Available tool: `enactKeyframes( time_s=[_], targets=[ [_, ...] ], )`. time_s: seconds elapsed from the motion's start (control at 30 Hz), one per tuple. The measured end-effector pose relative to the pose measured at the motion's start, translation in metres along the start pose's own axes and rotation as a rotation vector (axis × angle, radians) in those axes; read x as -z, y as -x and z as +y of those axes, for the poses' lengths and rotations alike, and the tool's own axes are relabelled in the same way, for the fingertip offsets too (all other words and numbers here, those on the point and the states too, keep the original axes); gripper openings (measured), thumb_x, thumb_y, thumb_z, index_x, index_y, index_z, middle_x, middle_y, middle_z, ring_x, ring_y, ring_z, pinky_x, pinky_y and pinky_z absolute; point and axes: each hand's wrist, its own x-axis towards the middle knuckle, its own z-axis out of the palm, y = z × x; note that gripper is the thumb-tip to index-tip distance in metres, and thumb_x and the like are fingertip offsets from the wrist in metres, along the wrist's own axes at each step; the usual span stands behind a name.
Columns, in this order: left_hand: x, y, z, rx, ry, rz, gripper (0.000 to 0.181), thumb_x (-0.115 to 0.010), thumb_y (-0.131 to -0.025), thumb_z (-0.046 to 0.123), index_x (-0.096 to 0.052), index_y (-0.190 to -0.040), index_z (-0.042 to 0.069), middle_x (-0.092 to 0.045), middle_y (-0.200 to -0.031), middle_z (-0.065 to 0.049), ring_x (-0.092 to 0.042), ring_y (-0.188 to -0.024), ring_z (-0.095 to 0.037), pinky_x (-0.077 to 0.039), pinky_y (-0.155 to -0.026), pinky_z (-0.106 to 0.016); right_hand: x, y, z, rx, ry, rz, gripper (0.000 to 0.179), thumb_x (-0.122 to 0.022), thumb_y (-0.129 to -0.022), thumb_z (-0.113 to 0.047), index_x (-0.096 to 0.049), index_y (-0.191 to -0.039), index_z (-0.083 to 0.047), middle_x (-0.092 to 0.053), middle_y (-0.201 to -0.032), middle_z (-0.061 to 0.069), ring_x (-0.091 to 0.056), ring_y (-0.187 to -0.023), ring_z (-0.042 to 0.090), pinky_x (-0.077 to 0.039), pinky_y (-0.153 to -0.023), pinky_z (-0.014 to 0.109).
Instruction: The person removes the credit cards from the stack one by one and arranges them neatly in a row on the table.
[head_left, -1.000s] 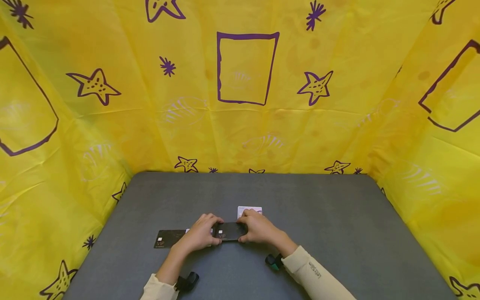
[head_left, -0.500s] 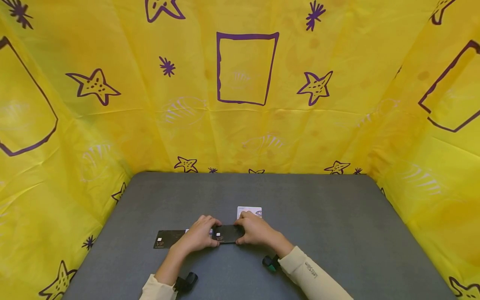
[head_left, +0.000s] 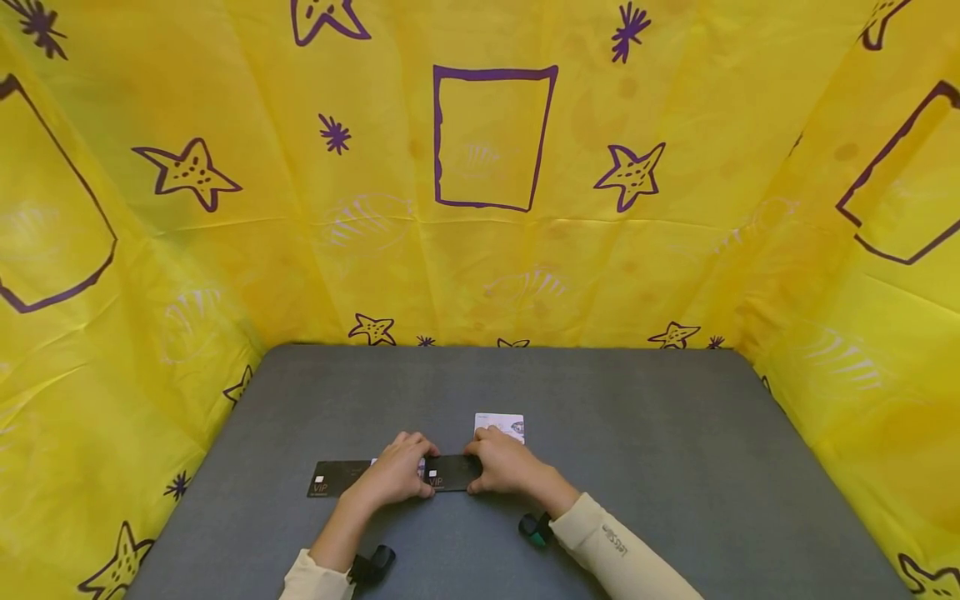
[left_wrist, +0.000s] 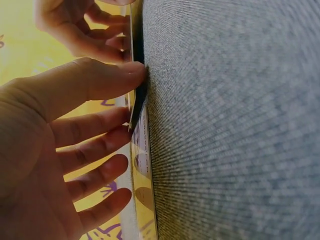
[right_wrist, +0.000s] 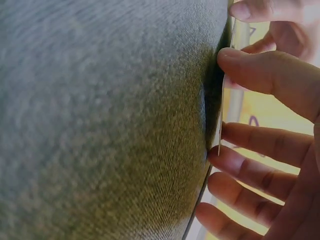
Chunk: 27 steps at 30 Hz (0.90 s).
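Note:
A black card [head_left: 453, 473] printed "VIP" spans the gap between my two hands. My left hand [head_left: 399, 468] pinches its left end by the long edges, thumb on the near edge and fingers on the far one. At the other end my right hand [head_left: 508, 462] pinches it the same way. Both wrist views show the card [right_wrist: 222, 95] close above the grey cloth, with a dark shadow below it. A second black VIP card [head_left: 333, 478] lies flat at the left. Beside it, a pale card [left_wrist: 144, 185] is mostly covered by my left hand.
A white card [head_left: 500, 422] with a small picture lies just behind my right hand, partly covered by it. The grey table [head_left: 637, 417] stretches to a yellow cloth wall [head_left: 360, 275] at the back and both sides.
Both hands have brought the black card slightly left and toward me, lower over the table. The right hand uncovers more of the white card. The left black card stays put.

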Motion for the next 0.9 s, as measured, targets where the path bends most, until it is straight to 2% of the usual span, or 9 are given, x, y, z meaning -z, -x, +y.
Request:
enactKeyframes(
  time_s=[0.23,0.47,0.9],
  targets=[
    [-0.0016,0.0009,0.0010,0.019,-0.034,0.012,0.045,-0.088,-0.062,0.017,-0.068,-0.101,0.006,-0.062,-0.098,-0.007,-0.053,-0.094,-0.026,-0.044,-0.082,-0.050,-0.0040,-0.0016,-0.0016,-0.006,0.039,0.019,0.046,-0.087,-0.064,-0.038,-0.074,-0.103,-0.016,-0.055,-0.086,-0.005,-0.048,-0.080,0.010,-0.041,-0.066,0.022],
    [-0.0014,0.0017,0.0009,0.023,-0.038,0.011,0.045,-0.089,-0.062,0.017,-0.069,-0.101,0.006,-0.063,-0.098,-0.007,-0.053,-0.095,-0.027,-0.044,-0.082,-0.050,-0.0062,-0.0016,-0.0018,-0.017,0.020,0.020,0.047,-0.088,-0.064,-0.036,-0.074,-0.104,-0.016,-0.053,-0.086,-0.005,-0.046,-0.077,0.009,-0.039,-0.065,0.021],
    [0.0008,0.0024,0.0015,0.022,-0.056,0.005,0.043,-0.089,-0.063,0.015,-0.069,-0.100,0.006,-0.063,-0.098,-0.007,-0.053,-0.095,-0.027,-0.043,-0.082,-0.049,-0.0042,-0.0005,-0.0027,0.030,0.027,0.014,0.048,-0.086,-0.067,-0.037,-0.074,-0.107,-0.013,-0.053,-0.086,-0.003,-0.046,-0.076,0.010,-0.039,-0.066,0.022]
  ],
)
